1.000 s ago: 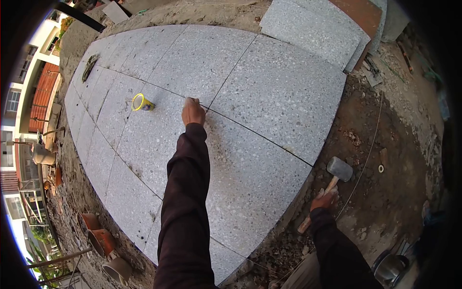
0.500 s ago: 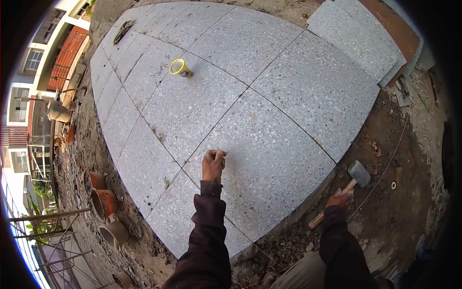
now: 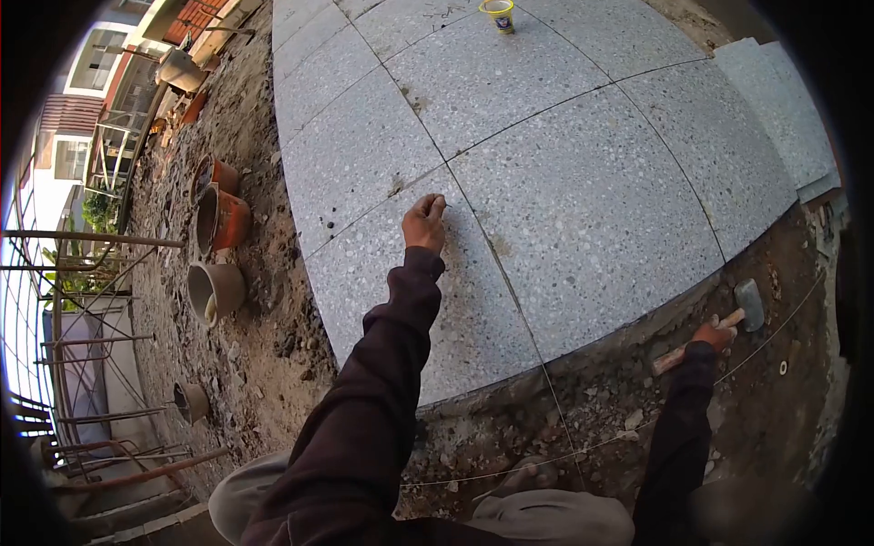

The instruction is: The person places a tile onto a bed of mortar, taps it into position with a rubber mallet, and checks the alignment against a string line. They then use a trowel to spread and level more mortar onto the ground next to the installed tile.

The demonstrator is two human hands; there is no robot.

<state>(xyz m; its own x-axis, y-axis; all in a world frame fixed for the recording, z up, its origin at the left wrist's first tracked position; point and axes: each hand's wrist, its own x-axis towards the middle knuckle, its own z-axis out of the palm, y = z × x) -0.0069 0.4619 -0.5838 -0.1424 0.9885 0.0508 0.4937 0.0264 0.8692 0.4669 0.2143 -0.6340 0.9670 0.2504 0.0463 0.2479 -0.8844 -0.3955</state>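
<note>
My left hand (image 3: 424,223) is held over the grey speckled paving slabs (image 3: 583,227), beside the dark joint line that runs down toward the near edge. Its thumb and fingers are pinched together. A small dark tip shows at the fingertips, too small to name. My right hand (image 3: 713,336) grips the wooden handle of a rubber mallet (image 3: 750,305) with a dark grey head. The mallet is over the soil beyond the slabs' right edge, its head pointing away to the right.
A yellow-rimmed tub (image 3: 503,23) stands on the far slabs. Loose slabs (image 3: 774,105) are stacked at the upper right. An orange bucket (image 3: 223,221) and a grey bucket (image 3: 217,293) lie on the dirt at left. A thin string (image 3: 510,473) crosses the near soil.
The view has shifted, so the slabs and tub appear higher. My left hand has moved left across the slabs to the joint line. My right hand still holds the mallet.
</note>
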